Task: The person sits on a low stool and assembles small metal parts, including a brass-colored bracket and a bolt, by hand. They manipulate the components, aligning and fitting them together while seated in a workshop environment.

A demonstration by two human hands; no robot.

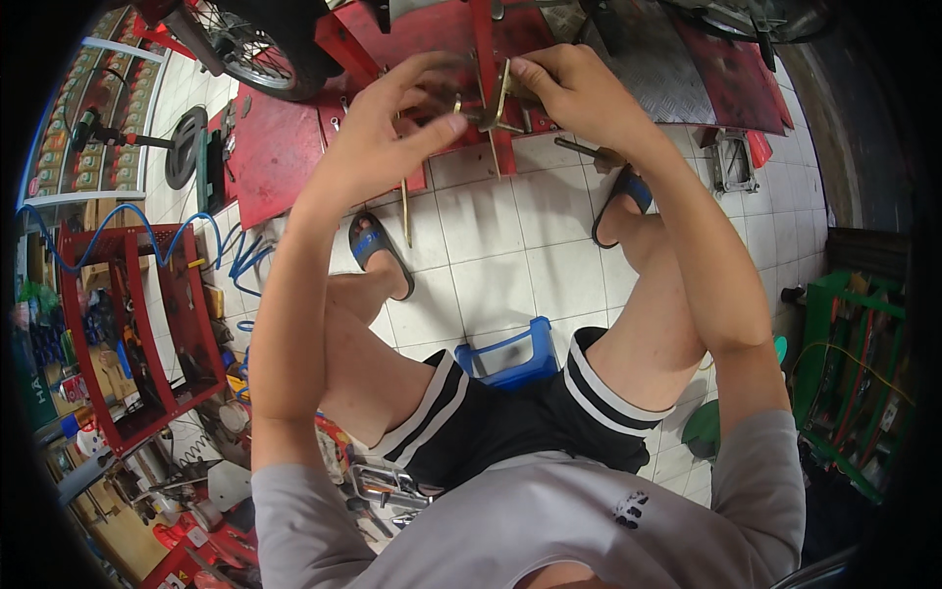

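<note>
My right hand (579, 93) is closed, its thumb pressed on the upper end of a thin brass-coloured metal bar (503, 93). The bar slants beside a red upright post (482, 44) of a red work platform. My left hand (388, 128) is on the other side of the post, thumb and fingers apart, the fingers blurred. A small brass-coloured piece (457, 104) shows in the gap by its thumb; I cannot tell whether they touch. Below that hand a long thin brass-coloured rod (406, 211) hangs past the platform edge. Between my hands the metal parts are partly hidden.
The red platform (270, 157) spans the far side, with a spoked wheel (250, 54) above it. A blue plastic stool (510, 355) sits between my legs. A red shelf cart (147, 324) stands left, near a coiled blue hose (240, 245); a green rack (849, 344) stands right.
</note>
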